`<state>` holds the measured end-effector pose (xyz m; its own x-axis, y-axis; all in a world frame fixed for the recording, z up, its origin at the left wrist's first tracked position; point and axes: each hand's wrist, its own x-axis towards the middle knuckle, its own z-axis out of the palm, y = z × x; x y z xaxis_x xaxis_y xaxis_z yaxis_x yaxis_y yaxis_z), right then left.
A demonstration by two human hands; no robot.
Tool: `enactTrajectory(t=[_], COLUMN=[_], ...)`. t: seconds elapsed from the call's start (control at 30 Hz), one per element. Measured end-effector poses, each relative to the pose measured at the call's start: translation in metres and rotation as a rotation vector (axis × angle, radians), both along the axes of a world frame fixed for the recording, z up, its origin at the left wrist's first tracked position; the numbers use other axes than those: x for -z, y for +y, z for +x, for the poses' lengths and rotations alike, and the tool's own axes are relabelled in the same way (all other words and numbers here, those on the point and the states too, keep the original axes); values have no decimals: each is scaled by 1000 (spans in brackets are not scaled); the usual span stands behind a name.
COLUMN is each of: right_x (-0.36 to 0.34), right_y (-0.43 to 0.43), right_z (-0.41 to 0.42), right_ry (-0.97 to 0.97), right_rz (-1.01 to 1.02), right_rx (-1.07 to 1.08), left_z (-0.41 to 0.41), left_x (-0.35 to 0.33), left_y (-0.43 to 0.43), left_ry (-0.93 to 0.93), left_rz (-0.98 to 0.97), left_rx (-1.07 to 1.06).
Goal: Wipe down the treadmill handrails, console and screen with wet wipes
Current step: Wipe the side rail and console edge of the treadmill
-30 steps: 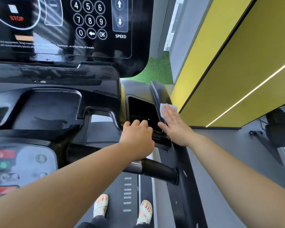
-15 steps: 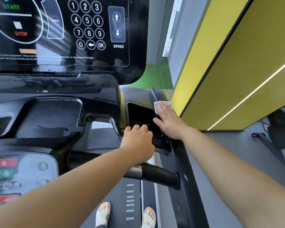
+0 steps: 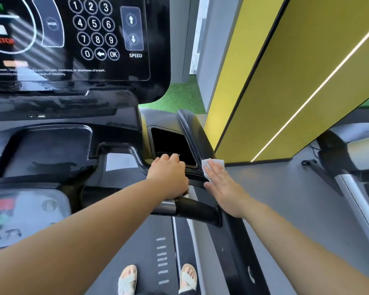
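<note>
The right hand (image 3: 224, 188) lies flat with its fingers straight and close together, pressing a white wet wipe (image 3: 214, 163) onto the treadmill's right handrail (image 3: 200, 137). The wipe sits under the fingertips, and a crumpled edge of it shows beyond them, just right of the near corner of the dark console pocket (image 3: 173, 145). The left hand (image 3: 168, 177) is clenched round the curved grip bar (image 3: 200, 211) at the pocket's near edge, knuckles up and fingers curled over the top.

The handrail's long axis runs away from the person: it passes the pocket's right side and ends in a rounded tip beyond the pocket's far corner. The palm lies along that axis, with the fingers pointing toward the tip.

Beyond the wipe, the rail's glossy top is bare all along the pocket's right side. Nearer the person, the rail continues past the wrist, beside the belt (image 3: 136, 241). The rail's outer edge drops to grey floor (image 3: 285, 199), with a yellow wall panel (image 3: 285, 81) beyond it. The screen (image 3: 51, 67), with its keypad, stands above and left of the pocket. Two feet in white sandals (image 3: 127, 277) stand on the belt.
</note>
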<state>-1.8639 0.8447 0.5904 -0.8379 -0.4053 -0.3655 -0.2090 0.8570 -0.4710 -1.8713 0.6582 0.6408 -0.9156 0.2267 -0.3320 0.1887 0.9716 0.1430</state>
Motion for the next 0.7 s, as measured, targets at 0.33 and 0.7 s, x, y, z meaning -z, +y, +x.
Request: enactTrajectory(t=[0.33, 0.7], right_x=[1, -1], right_y=[4, 5], right_z=[12, 30], right_ry=[-47, -94], right_rz=[-112, -192], right_rx=[124, 402], left_z=[4, 14], left_x=[-6, 0], left_y=[-6, 4], left_ry=[-89, -100], left_rz=[110, 55], left_rx=[127, 393])
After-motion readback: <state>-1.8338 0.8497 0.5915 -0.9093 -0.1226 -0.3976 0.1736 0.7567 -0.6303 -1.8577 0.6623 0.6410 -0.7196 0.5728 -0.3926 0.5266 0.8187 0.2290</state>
